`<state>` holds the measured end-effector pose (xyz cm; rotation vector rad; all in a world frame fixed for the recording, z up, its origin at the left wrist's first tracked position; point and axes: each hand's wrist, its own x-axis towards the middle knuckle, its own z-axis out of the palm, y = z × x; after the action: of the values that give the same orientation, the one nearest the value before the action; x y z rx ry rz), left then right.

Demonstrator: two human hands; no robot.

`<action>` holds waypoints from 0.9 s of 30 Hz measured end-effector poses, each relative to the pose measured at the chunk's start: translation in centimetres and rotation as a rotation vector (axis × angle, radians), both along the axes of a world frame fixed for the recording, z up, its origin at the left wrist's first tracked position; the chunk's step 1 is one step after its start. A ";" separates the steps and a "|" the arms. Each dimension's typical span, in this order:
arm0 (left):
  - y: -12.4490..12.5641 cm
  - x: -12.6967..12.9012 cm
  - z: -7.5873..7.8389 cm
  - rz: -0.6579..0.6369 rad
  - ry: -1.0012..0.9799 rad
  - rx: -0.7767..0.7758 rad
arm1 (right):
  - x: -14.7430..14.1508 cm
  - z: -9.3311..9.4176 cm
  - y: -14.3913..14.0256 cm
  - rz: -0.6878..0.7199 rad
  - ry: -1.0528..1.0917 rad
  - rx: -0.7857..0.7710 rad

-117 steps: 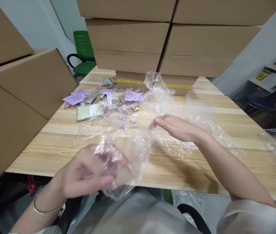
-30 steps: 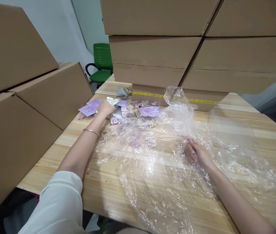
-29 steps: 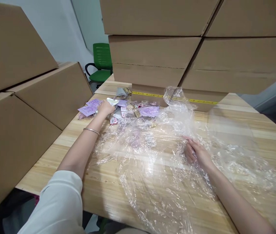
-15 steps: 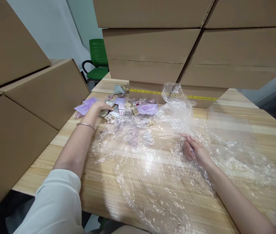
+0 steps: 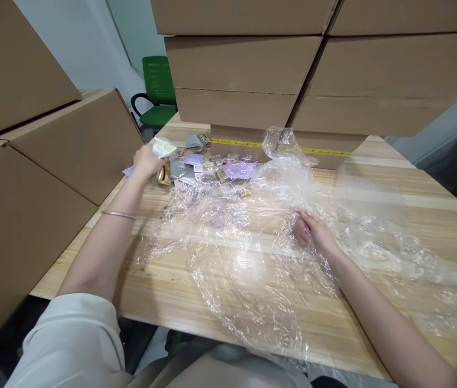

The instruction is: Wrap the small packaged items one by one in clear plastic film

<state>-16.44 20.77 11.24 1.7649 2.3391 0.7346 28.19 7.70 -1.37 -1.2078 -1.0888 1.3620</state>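
My left hand (image 5: pixel 146 160) is closed on a small pale shiny packet (image 5: pixel 164 146), lifted at the left end of a pile. A gold-brown packet (image 5: pixel 164 173) hangs just under its fingers; whether it is gripped too, I cannot tell. My right hand (image 5: pixel 312 229) pinches a fold of clear crinkled plastic film (image 5: pixel 248 291), which spreads over much of the table. Beside the left hand lie several small packets, among them a grey one (image 5: pixel 182 171) and a purple one (image 5: pixel 240 170). The film partly covers the pile's near side.
Large cardboard boxes (image 5: pixel 244 64) are stacked along the back of the wooden table (image 5: pixel 156 293). More boxes (image 5: pixel 78 145) stand on the left. A yellow tape measure strip (image 5: pixel 236 142) runs along the lowest back box. Behind is a green chair (image 5: pixel 158 86).
My left hand has risen and moved left from the pile, now with a pale packet in it. My right hand keeps its pinch on the film. The view has shifted slightly.
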 end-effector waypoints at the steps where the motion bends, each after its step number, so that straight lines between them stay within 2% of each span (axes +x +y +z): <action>1: -1.4 0.5 1.4 0.021 0.041 0.061 | 0.0 0.1 0.0 0.002 -0.017 0.002; 2: -2.9 1.3 2.8 0.016 0.067 0.126 | 0.0 0.1 0.0 0.004 -0.034 -0.001; 4: -6.3 3.6 5.5 -0.148 -0.005 0.168 | 0.0 0.2 0.0 0.008 -0.074 -0.013; 6: -9.6 6.6 7.1 -0.435 -0.141 0.053 | 0.2 0.3 0.0 0.007 -0.126 -0.028; 7: -11.0 8.4 7.3 -0.575 -0.194 -0.049 | 0.3 0.4 0.0 0.007 -0.158 -0.036; 8: -12.2 10.2 7.0 -0.734 -0.234 -0.146 | 0.5 0.6 -0.1 0.010 -0.194 -0.044; 10: -13.7 13.8 5.2 -1.072 -0.268 -0.360 | 1.1 1.2 -0.2 0.028 -0.272 -0.064; 12: -14.2 17.0 2.2 -1.336 -0.236 -0.542 | 1.9 2.0 -0.1 0.050 -0.342 -0.087; 13: -14.4 18.3 0.6 -1.399 -0.203 -0.626 | 2.3 2.5 -0.1 0.061 -0.396 -0.091; 15: -14.6 20.1 -2.3 -1.429 -0.078 -0.708 | 3.1 3.4 -0.1 0.052 -0.588 -0.061; 16: -14.9 20.6 -3.4 -1.407 -0.009 -0.689 | 3.4 3.9 -0.3 0.018 -0.728 -0.016; 19: -16.2 20.7 -5.4 -1.304 0.162 -0.434 | 3.6 5.0 -1.9 -0.180 -1.181 0.253; 21: -17.4 20.1 -6.4 -1.282 0.213 -0.264 | 3.2 5.9 -4.2 -0.226 -1.353 0.499; 22: -18.0 19.8 -7.0 -1.292 0.229 -0.229 | 3.0 6.4 -5.7 -0.161 -1.386 0.613; 24: -19.0 19.4 -8.3 -1.308 0.252 -0.245 | 2.4 7.2 -9.0 0.134 -1.372 0.752; 26: -19.5 19.0 -9.6 -1.312 0.258 -0.292 | 2.0 7.7 -12.2 0.490 -1.310 0.747; 27: -19.7 18.6 -10.0 -1.319 0.245 -0.304 | 1.8 7.6 -13.6 0.623 -1.282 0.718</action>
<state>2.21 1.09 1.27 2.6434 0.7959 -0.0666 30.03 -5.91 6.26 -1.1521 -2.7199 0.2910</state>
